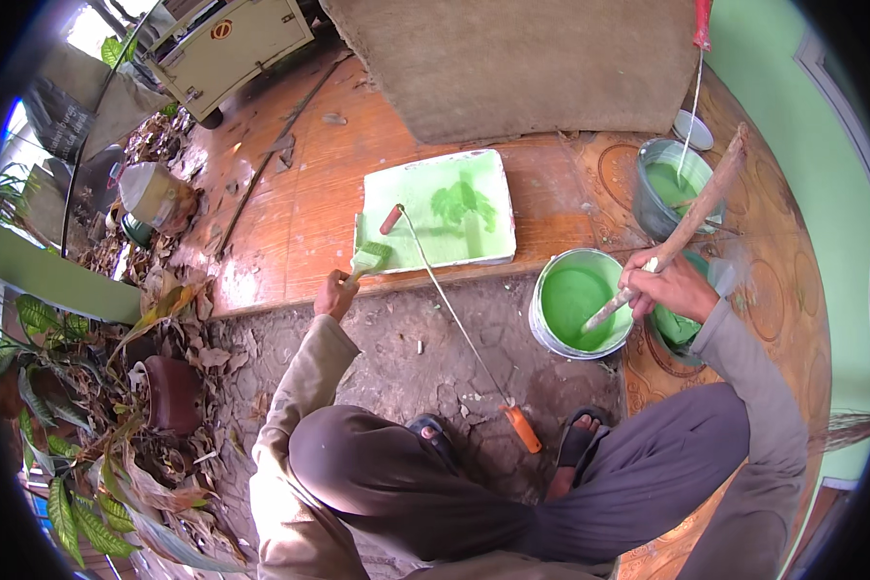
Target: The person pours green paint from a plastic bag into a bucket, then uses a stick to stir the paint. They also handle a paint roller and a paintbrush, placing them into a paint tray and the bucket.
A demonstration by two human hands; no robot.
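Observation:
My left hand (pixel 333 295) is closed round the handle of a paintbrush (pixel 370 257), its green-stained bristles over the near left corner of a white paint tray (pixel 501 193). Pale green paint coats the tray. A small paint roller (pixel 391 219) rests its head in the tray, and its long thin rod slants down to an orange handle (pixel 521 429) near my feet. My right hand (pixel 674 287) grips a thick wooden stick (pixel 710 196), tilted, with its lower end in the green paint of a white bucket (pixel 535 324).
Behind the white bucket stands a grey bucket (pixel 652 217) of green paint with a red-handled rod in it. Another green-smeared container (pixel 681 333) is partly hidden by my right hand. Potted plants (pixel 169 391) and dry leaves line the left; a brown board (pixel 512 72) stands at the back.

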